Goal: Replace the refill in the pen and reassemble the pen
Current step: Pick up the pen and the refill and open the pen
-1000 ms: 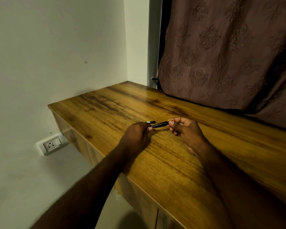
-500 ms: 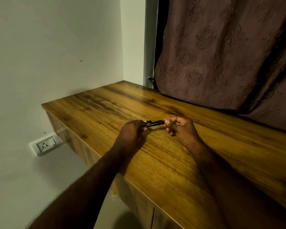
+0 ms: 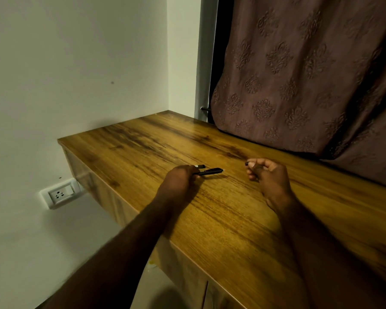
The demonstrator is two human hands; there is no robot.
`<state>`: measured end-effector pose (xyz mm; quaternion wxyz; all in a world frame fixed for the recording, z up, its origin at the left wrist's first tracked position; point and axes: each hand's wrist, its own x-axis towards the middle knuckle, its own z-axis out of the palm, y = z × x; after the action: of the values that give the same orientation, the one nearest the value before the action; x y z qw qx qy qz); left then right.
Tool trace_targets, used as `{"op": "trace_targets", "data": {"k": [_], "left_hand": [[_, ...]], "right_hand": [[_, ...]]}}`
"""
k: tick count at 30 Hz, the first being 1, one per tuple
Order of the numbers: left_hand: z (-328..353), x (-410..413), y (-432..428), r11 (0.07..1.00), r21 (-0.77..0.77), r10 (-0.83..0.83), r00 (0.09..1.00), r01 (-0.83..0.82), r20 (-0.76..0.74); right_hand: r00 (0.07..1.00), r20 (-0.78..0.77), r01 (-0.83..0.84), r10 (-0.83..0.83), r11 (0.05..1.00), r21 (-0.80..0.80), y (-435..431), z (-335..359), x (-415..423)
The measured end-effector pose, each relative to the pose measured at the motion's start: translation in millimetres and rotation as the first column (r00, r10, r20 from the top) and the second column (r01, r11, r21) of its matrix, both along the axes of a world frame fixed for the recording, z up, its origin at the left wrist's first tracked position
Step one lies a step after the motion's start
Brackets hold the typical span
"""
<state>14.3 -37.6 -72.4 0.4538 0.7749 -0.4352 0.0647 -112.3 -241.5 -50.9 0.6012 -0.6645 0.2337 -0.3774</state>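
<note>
My left hand (image 3: 179, 178) grips a black pen barrel (image 3: 211, 171) low over the wooden table (image 3: 221, 219), its open end pointing right. A second short black piece (image 3: 200, 166) with a pale band pokes out just behind the same hand. My right hand (image 3: 266, 175) is a hand's width to the right, fingers pinched on a small dark pen part (image 3: 247, 163) whose tip sticks out left of the thumb. Most of that part is hidden in the fingers.
A patterned brown curtain (image 3: 299, 74) hangs behind the table's far edge. The white wall (image 3: 76, 63) is on the left with a socket plate (image 3: 59, 194) below the table's left end. Cabinet doors (image 3: 187, 275) sit under the near edge.
The hands were together on one pen. Now my right hand has pulled away to the right with a small part, and the barrel stays in my left hand.
</note>
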Motion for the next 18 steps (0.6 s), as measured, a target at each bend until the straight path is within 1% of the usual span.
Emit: {"op": "trace_targets", "data": {"k": [1, 4, 5, 7, 11, 18], "left_hand": [[0.7, 0.2, 0.9, 0.999, 0.037, -0.009, 0.997, 0.006, 0.071], [2.3, 0.7, 0.9, 0.999, 0.006, -0.046, 0.986, 0.045, 0.163], [3.4, 0.4, 0.6, 0.998, 0.011, -0.058, 0.976, 0.057, 0.208], [1.0, 4.2, 0.6, 0.997, 0.022, -0.071, 0.957, 0.068, 0.280], [0.7, 3.9, 1.3, 0.997, 0.013, -0.074, 0.953, 0.074, 0.293], [-2.1, 5.6, -1.7, 0.996, 0.058, -0.084, 0.946, 0.069, 0.313]], "right_hand": [[0.997, -0.079, -0.008, 0.001, 0.996, -0.088, 0.4, -3.4, 0.4], [0.966, -0.253, -0.040, -0.054, 0.935, -0.352, 6.4, -8.3, 6.0], [0.953, -0.291, -0.052, -0.079, 0.908, -0.416, 6.9, -8.4, 7.4], [0.929, -0.353, -0.084, -0.111, 0.866, -0.493, 7.1, -8.8, 9.0], [0.900, -0.412, -0.104, -0.142, 0.848, -0.519, 7.8, -10.4, 9.0], [0.896, -0.422, -0.125, -0.135, 0.837, -0.533, 6.5, -11.5, 8.9]]}}
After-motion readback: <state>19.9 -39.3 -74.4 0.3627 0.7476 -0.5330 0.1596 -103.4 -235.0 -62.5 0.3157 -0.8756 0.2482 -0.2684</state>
